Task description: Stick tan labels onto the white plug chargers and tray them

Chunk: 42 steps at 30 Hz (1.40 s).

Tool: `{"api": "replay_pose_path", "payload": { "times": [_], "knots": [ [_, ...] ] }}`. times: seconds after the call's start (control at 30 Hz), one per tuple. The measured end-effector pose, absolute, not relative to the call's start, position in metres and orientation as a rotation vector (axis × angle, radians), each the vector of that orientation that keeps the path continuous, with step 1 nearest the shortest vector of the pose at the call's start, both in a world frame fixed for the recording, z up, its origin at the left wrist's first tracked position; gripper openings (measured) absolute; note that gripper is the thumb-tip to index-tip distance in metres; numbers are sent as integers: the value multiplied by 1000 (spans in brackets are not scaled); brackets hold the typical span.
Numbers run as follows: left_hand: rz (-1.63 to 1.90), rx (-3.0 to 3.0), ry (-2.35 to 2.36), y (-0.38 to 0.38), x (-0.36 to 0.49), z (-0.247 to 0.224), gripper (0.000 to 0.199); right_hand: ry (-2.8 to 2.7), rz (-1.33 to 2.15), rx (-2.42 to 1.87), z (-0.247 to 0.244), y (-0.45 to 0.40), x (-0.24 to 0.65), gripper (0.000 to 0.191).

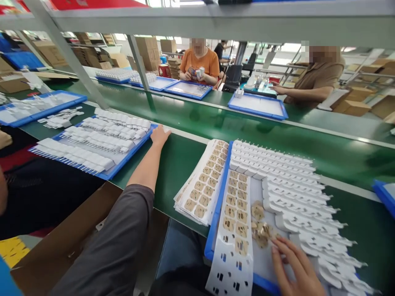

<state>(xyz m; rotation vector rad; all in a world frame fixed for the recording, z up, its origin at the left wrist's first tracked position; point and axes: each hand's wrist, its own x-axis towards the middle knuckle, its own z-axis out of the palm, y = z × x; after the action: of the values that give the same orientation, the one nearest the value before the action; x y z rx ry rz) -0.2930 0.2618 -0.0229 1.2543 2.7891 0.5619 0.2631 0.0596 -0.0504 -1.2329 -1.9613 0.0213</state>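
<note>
My left hand point(160, 135) reaches to the right corner of a blue-rimmed tray point(123, 161) that carries rows of white plug-like parts point(72, 155); its fingers touch the rim, partly hidden. My right hand point(294, 263) is over the nearer right tray point(221, 187), its fingertips at a small pile of tan pieces point(261, 233); whether it pinches one is unclear. Left of that pile lies a sheet point(232, 263) with tan pieces on its upper part and bare cut-outs below. More rows of white parts point(286, 181) fill the tray's right side. A stack of sheets point(200, 185) lies beside the tray.
Across the green conveyor point(197, 113) sit two people, one in an orange shirt point(199, 61) holding white parts. Further trays point(257, 106) lie there. A metal post point(66, 53) and an overhead shelf cross the view. A cardboard box point(58, 230) stands below left.
</note>
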Motion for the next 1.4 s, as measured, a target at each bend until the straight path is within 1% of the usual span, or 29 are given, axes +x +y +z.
{"api": "replay_pose_path", "payload": {
  "times": [0.1,0.2,0.33,0.4,0.47,0.53,0.6,0.73,0.83,0.97,1.03,1.07,1.2,1.3,1.4],
  "knots": [
    [546,1320,2811,255,-289,-27,76,-2012,11,-1270,-50,52,261,19],
    [690,1447,2834,251,-294,-29,70,-2010,99,-1271,-48,47,257,18],
    [744,1468,2725,244,-299,-29,62,-1989,118,-1275,-46,43,254,19],
    [796,1504,2665,239,-287,-28,60,-1971,110,-1251,-45,43,254,19],
    [852,1640,2572,231,-256,-26,54,-2001,137,-1209,-42,43,253,18],
    [911,1877,2350,216,-207,-24,45,-2068,210,-1174,-39,43,250,17],
    [939,2148,1965,192,-149,-19,38,-2130,327,-1196,-35,42,244,19],
    [789,2534,1088,132,-51,-6,22,-2153,609,-1344,-30,39,227,28],
    [743,2584,788,101,-18,-4,22,-2027,766,-1362,-29,38,220,29],
    [739,2487,743,95,-9,-10,36,-1846,858,-1289,-28,38,223,25],
    [718,2450,742,103,-6,-13,40,-1824,858,-1261,-27,38,226,24],
    [693,2444,729,108,-4,-14,38,-1822,838,-1254,-26,37,226,23],
    [586,2425,665,123,6,-16,20,-1831,706,-1244,-25,35,224,21],
    [562,2388,639,127,10,-15,18,-1869,594,-1210,-24,34,222,20],
    [573,2364,583,128,11,-13,18,-1901,490,-1161,-24,34,221,15]
  ]
}}
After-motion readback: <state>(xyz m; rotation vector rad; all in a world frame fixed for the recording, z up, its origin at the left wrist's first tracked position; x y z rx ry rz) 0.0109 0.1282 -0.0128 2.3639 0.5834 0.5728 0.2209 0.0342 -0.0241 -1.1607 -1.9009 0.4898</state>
